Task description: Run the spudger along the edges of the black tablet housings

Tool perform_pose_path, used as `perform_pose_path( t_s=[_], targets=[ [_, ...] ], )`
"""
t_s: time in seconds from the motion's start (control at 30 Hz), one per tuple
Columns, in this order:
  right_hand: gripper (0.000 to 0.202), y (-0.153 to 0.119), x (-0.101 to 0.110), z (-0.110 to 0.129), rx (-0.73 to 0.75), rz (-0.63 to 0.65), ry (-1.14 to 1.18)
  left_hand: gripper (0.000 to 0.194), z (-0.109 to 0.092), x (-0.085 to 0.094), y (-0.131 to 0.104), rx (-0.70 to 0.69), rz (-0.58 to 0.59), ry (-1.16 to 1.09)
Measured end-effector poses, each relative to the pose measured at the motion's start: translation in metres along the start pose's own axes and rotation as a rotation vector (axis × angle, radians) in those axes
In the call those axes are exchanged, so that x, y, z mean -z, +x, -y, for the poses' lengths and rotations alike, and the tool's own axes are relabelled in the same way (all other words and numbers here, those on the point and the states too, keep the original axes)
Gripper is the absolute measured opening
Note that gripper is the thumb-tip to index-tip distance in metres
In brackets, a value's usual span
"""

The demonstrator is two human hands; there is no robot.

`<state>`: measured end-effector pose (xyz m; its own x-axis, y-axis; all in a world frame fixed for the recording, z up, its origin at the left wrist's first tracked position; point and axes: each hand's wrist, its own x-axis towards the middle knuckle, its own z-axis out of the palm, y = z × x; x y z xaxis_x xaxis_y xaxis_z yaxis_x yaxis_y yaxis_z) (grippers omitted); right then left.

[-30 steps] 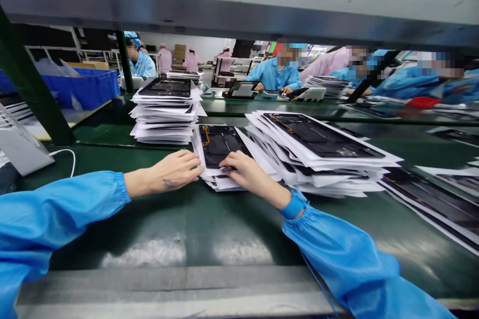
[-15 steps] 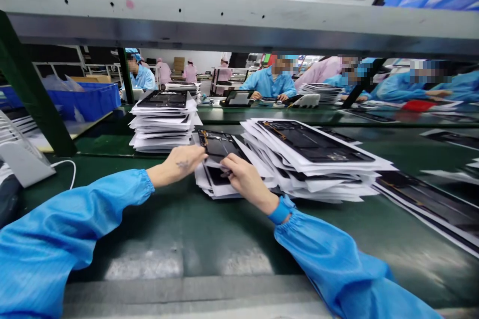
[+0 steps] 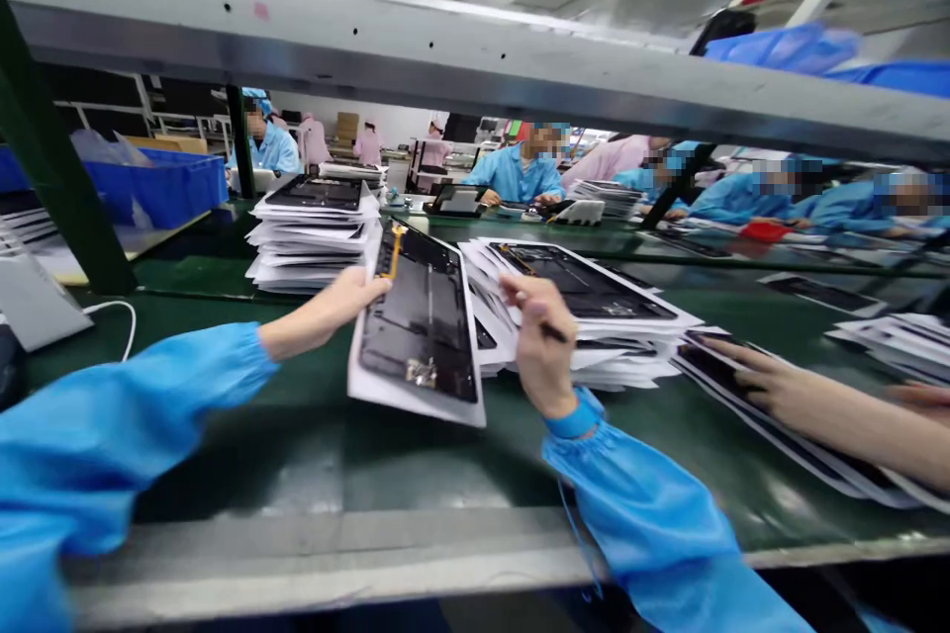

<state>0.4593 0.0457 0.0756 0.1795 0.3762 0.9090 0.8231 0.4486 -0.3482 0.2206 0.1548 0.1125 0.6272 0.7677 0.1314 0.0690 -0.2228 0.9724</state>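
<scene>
My left hand (image 3: 348, 299) grips the left edge of a flat black panel on a white sheet (image 3: 420, 331) and holds it tilted above the green belt. My right hand (image 3: 540, 341) is closed around a thin dark tool (image 3: 555, 332), just right of the lifted panel. Behind the panel lies the low stack (image 3: 486, 336) it came from. A larger fanned stack of the same panels (image 3: 594, 302) sits right of my right hand.
Another tall stack (image 3: 312, 232) stands at back left. A co-worker's hand (image 3: 772, 386) rests on panels (image 3: 831, 460) on the belt at right. A white device with cable (image 3: 37, 302) sits at left. A grey shelf beam (image 3: 475, 59) runs overhead. Several people work at benches beyond.
My left hand has lifted the top panel off the low stack and tilted it toward me. My right hand let go of it and moved right. A co-worker's hand entered at right.
</scene>
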Motion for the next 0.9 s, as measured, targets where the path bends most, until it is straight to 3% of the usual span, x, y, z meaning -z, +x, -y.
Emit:
perform_pose_path(
  t_s=[0.1,0.17,0.23,0.27,0.33,0.43,0.5,0.57,0.63,0.7,0.9],
  targets=[
    [0.067,-0.006,0.020,0.022,-0.112,-0.097,0.009,0.037,0.012,0.032,-0.074,0.071,-0.088,-0.012],
    [0.066,-0.025,0.022,0.052,-0.204,-0.092,0.073,0.043,0.028,0.043,-0.115,0.180,-0.152,0.023],
    [0.043,-0.051,0.017,0.089,-0.248,-0.020,0.176,0.048,0.046,0.046,-0.142,0.242,-0.190,0.061],
    [0.026,-0.065,0.013,0.108,-0.214,0.093,0.303,0.051,0.054,0.047,-0.150,0.243,-0.190,0.083],
    [0.009,-0.090,0.004,0.143,-0.171,0.327,0.467,0.056,0.066,0.053,-0.161,0.208,-0.135,0.171],
    [0.023,-0.121,-0.012,0.176,-0.165,0.581,0.519,0.058,0.072,0.071,-0.173,0.153,-0.006,0.566],
    [0.025,-0.136,-0.023,0.187,-0.145,0.657,0.501,0.049,0.068,0.079,-0.184,0.052,-0.017,0.927],
    [0.026,-0.145,-0.032,0.193,-0.104,0.670,0.474,0.035,0.064,0.079,-0.198,-0.139,-0.024,1.127],
    [0.027,-0.149,-0.038,0.196,-0.068,0.665,0.440,0.027,0.065,0.074,-0.212,-0.317,0.042,1.083],
    [0.027,-0.150,-0.041,0.197,-0.068,0.671,0.408,0.021,0.071,0.070,-0.222,-0.383,0.108,0.942],
    [0.021,-0.147,-0.041,0.196,-0.120,0.696,0.394,0.017,0.091,0.072,-0.221,-0.279,0.193,0.738]
  ],
)
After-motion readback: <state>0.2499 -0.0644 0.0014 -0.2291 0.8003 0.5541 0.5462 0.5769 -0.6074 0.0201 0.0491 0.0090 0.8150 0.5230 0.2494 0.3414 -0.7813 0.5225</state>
